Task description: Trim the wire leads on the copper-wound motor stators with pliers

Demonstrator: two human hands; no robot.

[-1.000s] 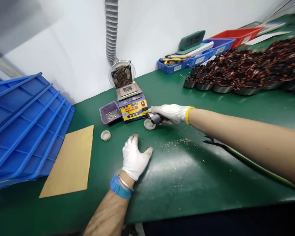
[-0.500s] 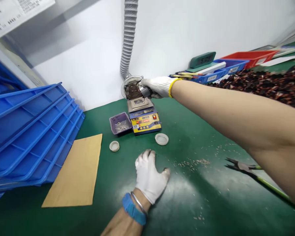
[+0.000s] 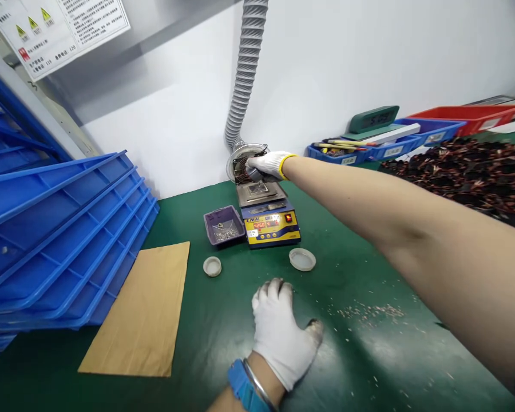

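My right hand (image 3: 266, 166), in a white glove, reaches far out and is closed around a small metal coil part, held just above the square pot on top of the blue and yellow solder pot machine (image 3: 271, 222). A round fan guard (image 3: 240, 162) at the end of a grey hose (image 3: 245, 68) stands right behind it. My left hand (image 3: 283, 335), also gloved, lies flat on the green mat (image 3: 214, 320) with fingers spread. It holds nothing. Two small white caps (image 3: 302, 259) (image 3: 212, 266) lie between my left hand and the machine.
A purple tray (image 3: 224, 225) of small metal bits sits left of the machine. Stacked blue crates (image 3: 55, 229) fill the left side, with a brown cardboard sheet (image 3: 143, 309) beside them. Several wound coils (image 3: 463, 171) are heaped at the right, behind them blue and red bins (image 3: 429, 129).
My right hand lifted the coil part from near the white cap on the mat up to the top of the solder pot. The left hand stayed flat. The view tilted up.
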